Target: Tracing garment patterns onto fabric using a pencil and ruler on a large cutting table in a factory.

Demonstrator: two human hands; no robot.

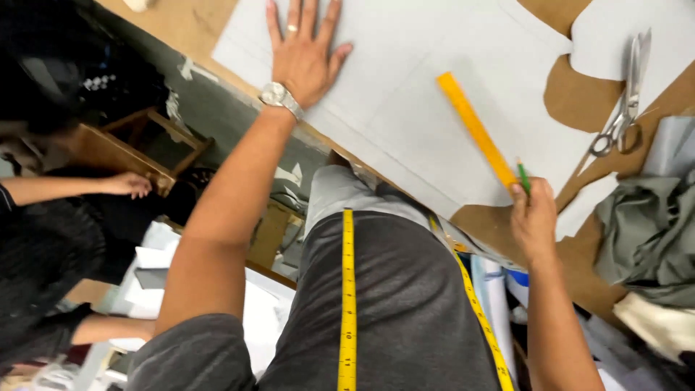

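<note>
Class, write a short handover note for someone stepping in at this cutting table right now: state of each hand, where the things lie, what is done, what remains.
Left hand: flat, fingers spread, pressing the white pattern paper onto the brown table.
Right hand: grips an orange ruler and a green pencil together, ruler lying across the paper.
Scissors: lying at the right, untouched, beside a curved cut-out in the paper.
Yellow tape measure: draped round the neck.
Done: faint ruled lines on the paper, one curve cut.
Left: the sheet's main part is uncut.
</note>
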